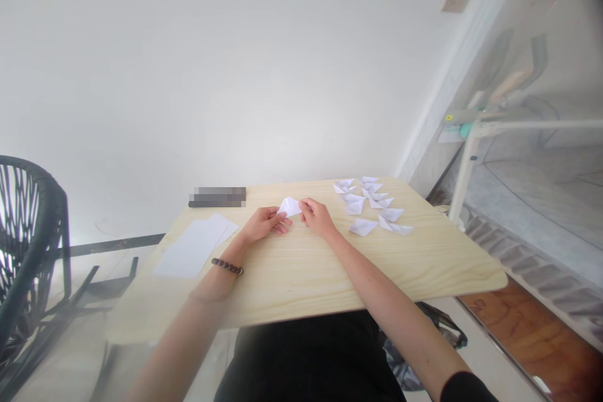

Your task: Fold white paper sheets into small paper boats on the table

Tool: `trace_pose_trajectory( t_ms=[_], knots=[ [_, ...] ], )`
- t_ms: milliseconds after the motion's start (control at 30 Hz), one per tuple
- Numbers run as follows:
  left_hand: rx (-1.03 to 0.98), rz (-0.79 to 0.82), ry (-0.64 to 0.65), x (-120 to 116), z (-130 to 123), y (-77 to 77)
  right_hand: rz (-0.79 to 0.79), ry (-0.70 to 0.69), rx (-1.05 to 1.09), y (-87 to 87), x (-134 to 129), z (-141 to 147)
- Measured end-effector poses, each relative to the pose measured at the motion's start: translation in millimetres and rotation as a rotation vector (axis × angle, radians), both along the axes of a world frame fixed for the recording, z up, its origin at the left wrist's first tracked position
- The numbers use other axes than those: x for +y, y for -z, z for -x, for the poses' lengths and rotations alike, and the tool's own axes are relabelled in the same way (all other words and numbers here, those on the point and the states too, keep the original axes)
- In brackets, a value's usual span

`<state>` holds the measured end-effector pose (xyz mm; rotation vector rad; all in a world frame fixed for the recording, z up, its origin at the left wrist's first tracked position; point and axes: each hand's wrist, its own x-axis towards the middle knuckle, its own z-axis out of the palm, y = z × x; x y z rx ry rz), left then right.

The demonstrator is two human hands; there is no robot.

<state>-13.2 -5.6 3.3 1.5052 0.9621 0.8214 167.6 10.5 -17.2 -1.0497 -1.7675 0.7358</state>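
Observation:
A small folded white paper is held between my two hands, above the middle of the light wooden table. My left hand pinches its left side between thumb and fingers. On the paper's right edge, my right hand has its thumb and fingertips closed. Several folded paper boats stand in a loose group on the table's right side. Flat white sheets lie overlapping to the left of my left hand.
A dark, pixelated oblong item lies at the table's back left. A dark woven chair stands at the far left. Behind the table rises a white wall, and a white metal frame is at the right.

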Motion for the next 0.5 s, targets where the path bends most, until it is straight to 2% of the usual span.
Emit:
trace_pose_trajectory(
  t_ms=[200, 400, 500],
  knots=[
    [0.029, 0.006, -0.011, 0.5, -1.2, -0.3, -0.012, -0.017, -0.032, -1.4, -0.8, -1.0],
    [0.057, -0.037, -0.017, -0.4, -2.8, -0.1, 0.047, -0.105, -0.009, -2.9, -3.4, 0.9],
    [0.077, -0.055, -0.003, -0.6, -2.1, -0.4, 0.023, -0.136, -0.051, -4.4, -4.9, 1.2]
  ],
)
